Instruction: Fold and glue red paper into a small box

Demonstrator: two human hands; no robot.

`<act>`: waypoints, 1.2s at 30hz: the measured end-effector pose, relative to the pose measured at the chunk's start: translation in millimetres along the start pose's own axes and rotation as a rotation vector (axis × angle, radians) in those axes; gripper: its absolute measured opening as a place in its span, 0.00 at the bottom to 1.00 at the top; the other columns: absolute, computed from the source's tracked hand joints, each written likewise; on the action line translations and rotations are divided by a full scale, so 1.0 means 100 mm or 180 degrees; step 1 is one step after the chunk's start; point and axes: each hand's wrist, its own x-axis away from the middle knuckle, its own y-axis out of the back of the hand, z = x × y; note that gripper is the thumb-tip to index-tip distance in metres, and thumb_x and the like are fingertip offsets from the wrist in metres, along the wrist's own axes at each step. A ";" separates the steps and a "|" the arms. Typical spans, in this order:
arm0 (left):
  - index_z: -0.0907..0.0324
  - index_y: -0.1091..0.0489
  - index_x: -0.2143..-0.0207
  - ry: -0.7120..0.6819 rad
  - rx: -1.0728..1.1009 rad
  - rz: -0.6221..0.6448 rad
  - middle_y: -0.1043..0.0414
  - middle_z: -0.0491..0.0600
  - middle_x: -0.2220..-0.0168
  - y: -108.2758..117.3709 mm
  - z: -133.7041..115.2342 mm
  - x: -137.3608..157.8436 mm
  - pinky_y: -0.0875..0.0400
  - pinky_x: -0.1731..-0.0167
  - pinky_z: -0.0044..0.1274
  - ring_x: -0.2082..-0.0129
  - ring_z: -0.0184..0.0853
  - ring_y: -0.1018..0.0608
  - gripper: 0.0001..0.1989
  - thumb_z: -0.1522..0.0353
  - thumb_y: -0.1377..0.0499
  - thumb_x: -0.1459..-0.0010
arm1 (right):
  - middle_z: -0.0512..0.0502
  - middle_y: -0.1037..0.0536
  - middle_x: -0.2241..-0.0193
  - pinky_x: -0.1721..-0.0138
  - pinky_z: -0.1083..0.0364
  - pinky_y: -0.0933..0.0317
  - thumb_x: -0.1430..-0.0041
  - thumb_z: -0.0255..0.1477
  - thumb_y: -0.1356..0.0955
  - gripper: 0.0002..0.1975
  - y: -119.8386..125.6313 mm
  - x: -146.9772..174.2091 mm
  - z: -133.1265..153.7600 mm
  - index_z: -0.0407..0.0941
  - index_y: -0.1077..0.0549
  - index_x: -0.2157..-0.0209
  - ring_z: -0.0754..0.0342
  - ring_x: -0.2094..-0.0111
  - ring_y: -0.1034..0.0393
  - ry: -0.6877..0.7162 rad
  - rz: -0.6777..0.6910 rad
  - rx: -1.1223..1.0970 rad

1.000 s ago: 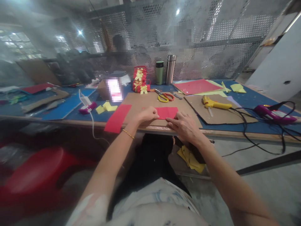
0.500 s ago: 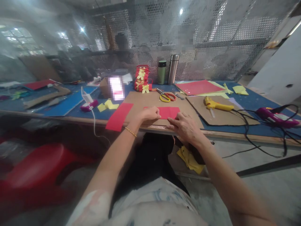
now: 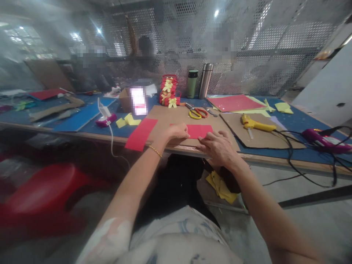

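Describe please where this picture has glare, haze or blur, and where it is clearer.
Head view: a lamp glares near the top; head view: haze veils the perforated panel; head view: the red stool, lower left, is blurred; head view: the red paper, left hand and right hand look clearer.

Hands on red paper, cardboard beneath, scissors beyond

A grey perforated metal screen rises beyond my blue-topped table, with small white lights glowing. A paned window brightens the far left. To my left is a blurred red stool; to my right, a pale panel and grey floor.
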 end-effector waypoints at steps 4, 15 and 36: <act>0.58 0.38 0.79 0.0025 -0.0094 0.0020 0.43 0.41 0.82 0.00 0.02 -0.03 0.46 0.74 0.26 0.79 0.30 0.38 0.09 0.69 0.39 0.49 | 0.40 0.21 0.67 0.58 0.49 0.56 0.26 0.38 0.40 0.23 0.16 -0.10 0.10 0.42 0.19 0.63 0.50 0.64 0.33 0.0131 0.0390 0.0136; 0.58 0.33 0.76 -0.0228 -0.0011 0.0120 0.34 0.44 0.77 0.02 0.18 -0.08 0.42 0.70 0.25 0.73 0.32 0.34 0.07 0.66 0.41 0.47 | 0.38 0.24 0.60 0.59 0.50 0.55 0.25 0.43 0.43 0.23 0.12 -0.15 0.28 0.47 0.28 0.43 0.48 0.65 0.34 0.0262 0.0384 0.0818; 0.58 0.32 0.75 -0.0141 0.0818 -0.0262 0.34 0.44 0.77 0.05 0.47 0.17 0.42 0.73 0.23 0.76 0.30 0.33 0.07 0.65 0.40 0.47 | 0.36 0.24 0.61 0.62 0.51 0.54 0.26 0.42 0.42 0.21 0.35 -0.23 0.42 0.45 0.27 0.46 0.48 0.67 0.33 0.0052 0.0940 0.0751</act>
